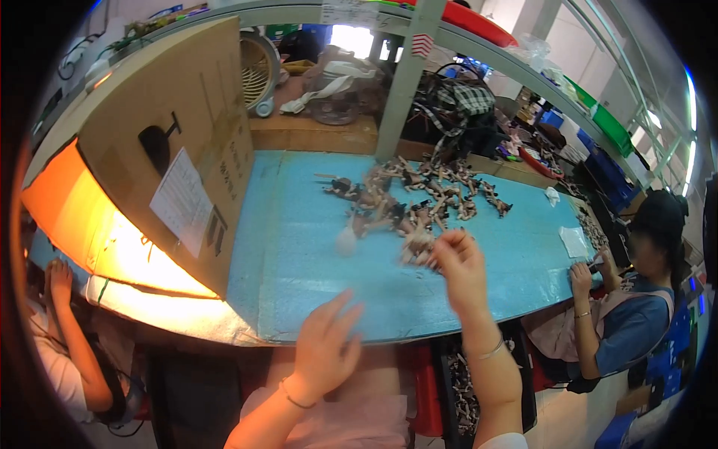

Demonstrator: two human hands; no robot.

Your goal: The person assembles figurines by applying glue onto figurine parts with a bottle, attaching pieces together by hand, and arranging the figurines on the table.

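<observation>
1. Figurines (449,200), small, tan and dark, are lying in one loose pile on a blue tabletop (295,280); they are overlapping too much for a sure count. The pile is sitting beyond the left hand (327,346) and just beside the right hand (461,263).
2. Far left of the pile, one person (63,352) is sitting, with two hands showing close together.
3. Left of the pile, one large cardboard panel (202,97) is standing upright and bearing one white sheet (182,203).
4. Behind the pile and to its left, one fan (256,71) is standing.
5. Nearer the wearer than the pile and apart from it, the left hand is hovering, blurred, its fingers spreading; nothing is showing in its grip.
6. At the pile's near left edge, one whitish thing (346,241) is showing, too blurred to identify.
7. At the pile's near right edge, the right hand is bringing its fingertips together; whether they are pinching a figurine, I cannot tell.
8. Below the pile's level, nearer the wearer, one dark tray (446,408) is holding many small pieces.
9. Right of the pile, one white scrap (552,196) and one white packet (574,243) are lying.
10. Farther right of the pile, one co-worker (636,322) is sitting.
</observation>
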